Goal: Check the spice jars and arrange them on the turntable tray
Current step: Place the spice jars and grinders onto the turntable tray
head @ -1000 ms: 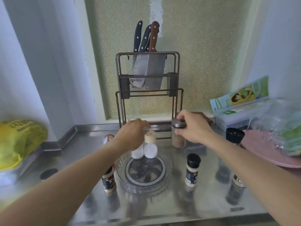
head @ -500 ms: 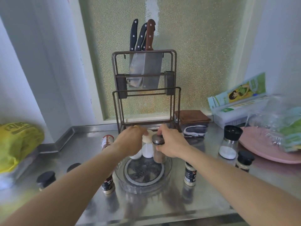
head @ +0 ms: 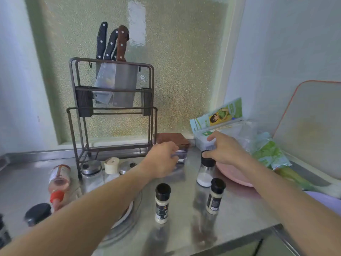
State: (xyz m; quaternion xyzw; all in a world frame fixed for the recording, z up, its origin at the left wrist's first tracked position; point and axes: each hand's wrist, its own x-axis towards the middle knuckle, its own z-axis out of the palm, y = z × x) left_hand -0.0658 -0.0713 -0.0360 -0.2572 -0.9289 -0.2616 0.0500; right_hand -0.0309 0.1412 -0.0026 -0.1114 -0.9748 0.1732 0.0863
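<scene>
Change: right hand (head: 224, 149) has left the tray's (head: 132, 215) third jar (head: 125, 168), now grasping black-capped jar (head: 206, 169).
Left hand (head: 162, 159): loose, holding nothing.
Meaning: fourth jar follows.

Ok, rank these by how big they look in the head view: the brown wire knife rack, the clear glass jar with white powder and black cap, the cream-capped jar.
1. Brown wire knife rack, far the largest.
2. Clear glass jar with white powder and black cap.
3. Cream-capped jar, partly hidden by the left forearm, so second and third are unsure.
</scene>
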